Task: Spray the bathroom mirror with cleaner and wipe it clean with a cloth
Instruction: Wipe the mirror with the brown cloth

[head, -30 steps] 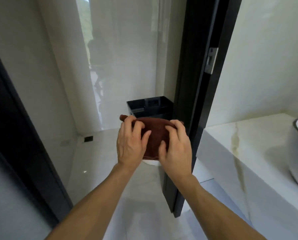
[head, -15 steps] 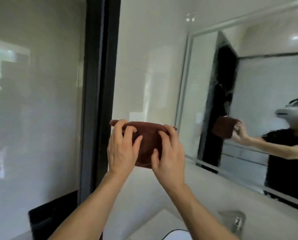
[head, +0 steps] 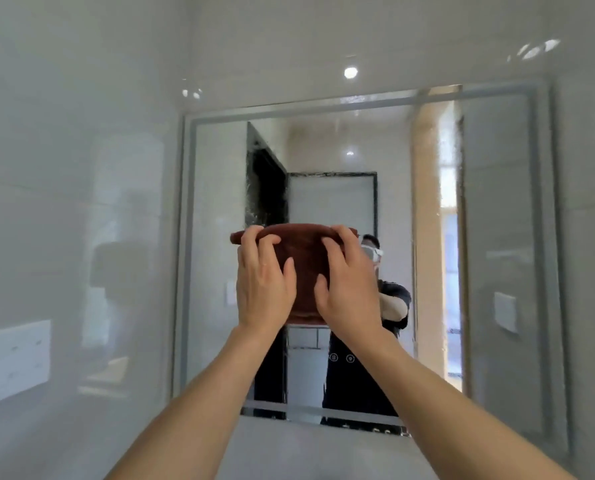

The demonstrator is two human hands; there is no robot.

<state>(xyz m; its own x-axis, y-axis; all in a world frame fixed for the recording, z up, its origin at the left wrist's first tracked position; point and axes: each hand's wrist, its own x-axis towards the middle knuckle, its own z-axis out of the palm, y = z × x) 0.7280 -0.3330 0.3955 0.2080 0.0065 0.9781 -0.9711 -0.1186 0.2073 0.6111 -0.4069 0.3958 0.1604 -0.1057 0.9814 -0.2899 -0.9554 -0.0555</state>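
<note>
I am looking at glossy pale wall tiles [head: 81,202] surrounding a large rectangular wall mirror with a frosted border band [head: 497,237]; its glass is showing streaks and speckled droplets, thickest along the dark reflected doorway. In the reflection a person in a dark top is standing with a white headset on. A white rectangular plate [head: 12,362] is sitting on the left wall, too blurred for me to tell what it is.

I am holding a folded reddish-brown cloth with a soft, nappy texture [head: 301,268] up in front of the mirror's middle, its top edge rolled into a rounded fold. My left hand [head: 263,282] is gripping its left side, fingers curled over the top fold and thumb lying on the near face. My right hand [head: 349,285] is gripping the right side the same way. I cannot tell whether the cloth is touching the glass.
</note>
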